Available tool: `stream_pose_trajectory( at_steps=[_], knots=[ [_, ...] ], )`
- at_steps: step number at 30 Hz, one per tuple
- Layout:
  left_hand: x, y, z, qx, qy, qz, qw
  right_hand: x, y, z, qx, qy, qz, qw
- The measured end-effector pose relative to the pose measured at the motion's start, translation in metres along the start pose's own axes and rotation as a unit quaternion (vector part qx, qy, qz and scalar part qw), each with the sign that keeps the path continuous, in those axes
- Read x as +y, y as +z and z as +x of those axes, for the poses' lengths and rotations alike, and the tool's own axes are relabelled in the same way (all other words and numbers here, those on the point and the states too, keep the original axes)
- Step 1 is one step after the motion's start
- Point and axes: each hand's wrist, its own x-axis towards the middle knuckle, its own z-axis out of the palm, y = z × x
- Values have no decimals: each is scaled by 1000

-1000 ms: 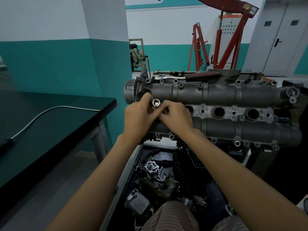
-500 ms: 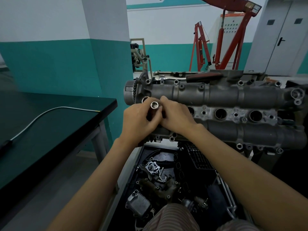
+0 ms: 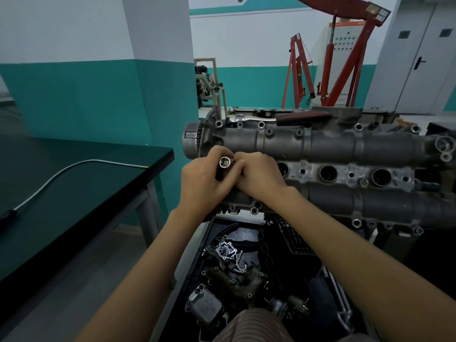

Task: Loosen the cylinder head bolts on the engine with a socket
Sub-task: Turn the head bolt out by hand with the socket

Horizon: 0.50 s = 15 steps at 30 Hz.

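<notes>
The grey engine lies across the middle, its cam cover up, with round plug wells and bolts along the edges. At its left end my left hand grips a chrome socket, open end up. My right hand meets it from the right, its fingertips pinching the socket's side. A ratchet with a dark red handle lies on the engine's far edge. What is under the socket is hidden by my hands.
A dark workbench with a grey cable stands to the left. A black tray of engine parts sits below the engine. A red engine crane and grey doors stand at the back.
Both hands have lifted the socket slightly and drawn it a little to the left, away from the engine's end. The camera has shifted a bit.
</notes>
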Motion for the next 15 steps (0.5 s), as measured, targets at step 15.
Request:
stream_pose_trajectory(
  at_steps=[15],
  knots=[
    [1,1,2,-2,-19,-2,1000,2,5,-7,33,38,103,993]
  ],
)
